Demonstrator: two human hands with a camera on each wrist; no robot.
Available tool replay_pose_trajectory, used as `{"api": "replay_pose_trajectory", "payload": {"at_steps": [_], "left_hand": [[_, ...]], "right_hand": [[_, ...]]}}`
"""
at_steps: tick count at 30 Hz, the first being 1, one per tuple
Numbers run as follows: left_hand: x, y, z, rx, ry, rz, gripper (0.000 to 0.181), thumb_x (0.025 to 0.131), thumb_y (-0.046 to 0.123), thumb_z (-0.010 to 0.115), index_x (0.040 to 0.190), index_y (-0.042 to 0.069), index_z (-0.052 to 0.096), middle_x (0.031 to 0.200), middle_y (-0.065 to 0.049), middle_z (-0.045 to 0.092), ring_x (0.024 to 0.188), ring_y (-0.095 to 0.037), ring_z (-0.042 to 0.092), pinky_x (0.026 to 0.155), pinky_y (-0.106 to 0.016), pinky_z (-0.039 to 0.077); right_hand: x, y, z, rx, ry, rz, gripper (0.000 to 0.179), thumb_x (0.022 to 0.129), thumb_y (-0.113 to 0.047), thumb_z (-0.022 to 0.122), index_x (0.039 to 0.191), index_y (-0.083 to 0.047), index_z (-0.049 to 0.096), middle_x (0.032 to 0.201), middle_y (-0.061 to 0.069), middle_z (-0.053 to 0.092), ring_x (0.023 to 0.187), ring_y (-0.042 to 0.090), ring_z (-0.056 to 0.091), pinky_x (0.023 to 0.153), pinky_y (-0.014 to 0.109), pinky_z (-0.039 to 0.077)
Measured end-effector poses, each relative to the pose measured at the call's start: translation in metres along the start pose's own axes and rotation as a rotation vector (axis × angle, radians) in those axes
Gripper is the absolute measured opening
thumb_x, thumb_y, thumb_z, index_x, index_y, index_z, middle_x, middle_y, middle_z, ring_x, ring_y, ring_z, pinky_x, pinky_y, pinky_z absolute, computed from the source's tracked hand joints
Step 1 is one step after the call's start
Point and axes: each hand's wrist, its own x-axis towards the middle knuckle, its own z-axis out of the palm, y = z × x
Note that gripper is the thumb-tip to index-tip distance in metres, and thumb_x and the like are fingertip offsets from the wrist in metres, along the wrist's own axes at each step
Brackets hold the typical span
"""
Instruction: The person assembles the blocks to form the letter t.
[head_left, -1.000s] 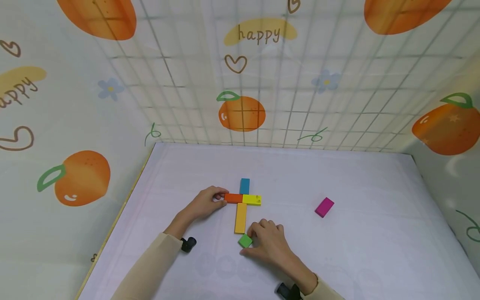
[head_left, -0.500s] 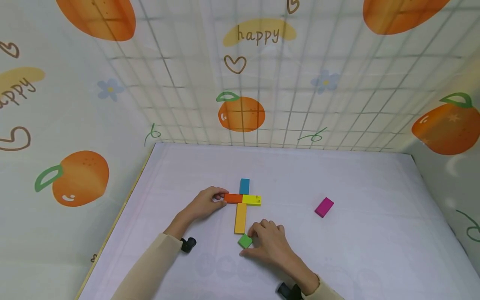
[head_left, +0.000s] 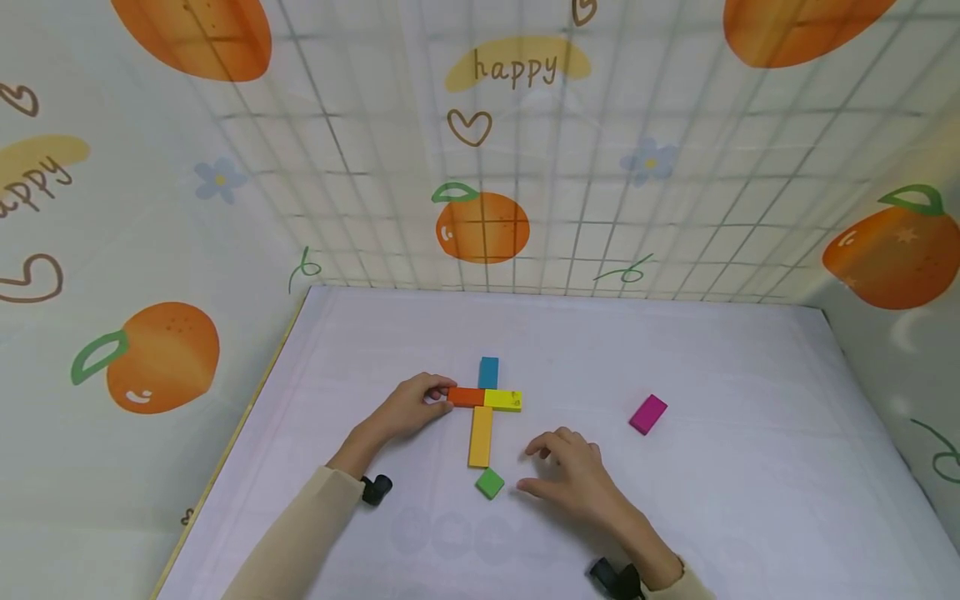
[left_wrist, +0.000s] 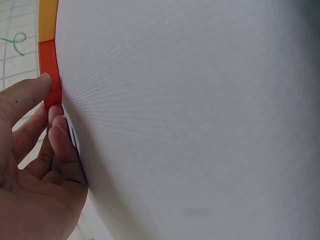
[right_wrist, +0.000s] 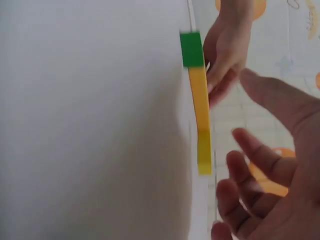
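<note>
My left hand (head_left: 408, 407) pinches the left end of an orange-red block (head_left: 468, 397) between thumb and fingers; the left wrist view shows the thumb on that block (left_wrist: 49, 65). End to end with it lies a yellow block (head_left: 504, 401). A blue block (head_left: 489, 372) stands out behind their join, and a longer amber block (head_left: 481, 437) runs toward me from it. At the amber block's near end lies a green block (head_left: 490, 483), turned cornerwise. My right hand (head_left: 573, 473) is apart from the green block, to its right, fingers spread and holding nothing.
A magenta block (head_left: 648, 414) lies alone on the right part of the white-covered table (head_left: 750, 467). Behind the table's far edge rises a patterned cloth (head_left: 555, 242) over a wire grid. A similar printed sheet hangs at the left.
My right hand has let go of the green block and drawn back to the right. The green block stays in place. My left hand has not visibly moved.
</note>
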Motion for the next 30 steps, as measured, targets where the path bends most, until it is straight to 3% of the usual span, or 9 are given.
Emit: {"api": "replay_pose_trajectory", "payload": {"at_steps": [7,14,21,25,30], "left_hand": [[0.0,0.0,-0.001,-0.002,-0.006,0.003,0.034,0.095,0.021,0.072,0.128,0.017,0.068,0.103,0.003,0.059,0.095,-0.018,0.052,0.083,-0.034,0.046],[-0.001,0.001,-0.002,-0.013,-0.006,0.003,0.033,0.095,0.021,0.072,0.128,0.016,0.068,0.104,0.003,0.059,0.096,-0.019,0.052,0.084,-0.034,0.046],[0.0,0.002,-0.002,-0.001,-0.003,-0.002,0.033,0.094,0.021,0.072,0.127,0.017,0.068,0.103,0.003,0.059,0.095,-0.018,0.052,0.084,-0.034,0.046],[0.0,0.002,-0.002,0.001,-0.004,0.001,0.033,0.095,0.021,0.072,0.127,0.017,0.068,0.103,0.003,0.059,0.095,-0.018,0.052,0.084,-0.034,0.046],[0.0,0.002,-0.002,-0.003,-0.006,-0.001,0.033,0.094,0.021,0.072,0.127,0.017,0.068,0.103,0.004,0.059,0.095,-0.018,0.052,0.084,-0.034,0.046]], "right_hand": [[-0.008,0.021,-0.028,0.064,0.051,-0.117,0.04,0.079,-0.033,0.087,0.112,-0.023,0.069,0.1,-0.004,0.061,0.092,0.018,0.054,0.082,0.042,0.033],[-0.009,0.044,-0.064,0.087,0.104,-0.24,0.041,0.078,-0.019,0.088,0.115,-0.015,0.069,0.103,0.004,0.063,0.092,0.026,0.055,0.077,0.041,0.046],[-0.007,0.065,-0.099,0.051,0.124,-0.29,0.04,0.079,-0.016,0.087,0.114,-0.025,0.069,0.1,-0.004,0.062,0.087,0.024,0.052,0.074,0.035,0.044],[-0.003,0.083,-0.112,0.039,0.12,-0.29,0.043,0.076,-0.009,0.088,0.114,-0.02,0.069,0.099,-0.007,0.058,0.085,0.022,0.055,0.072,0.034,0.046],[0.001,0.1,-0.126,0.047,0.099,-0.284,0.045,0.075,-0.005,0.088,0.114,-0.013,0.069,0.099,0.002,0.062,0.087,0.023,0.058,0.076,0.037,0.045]]}}
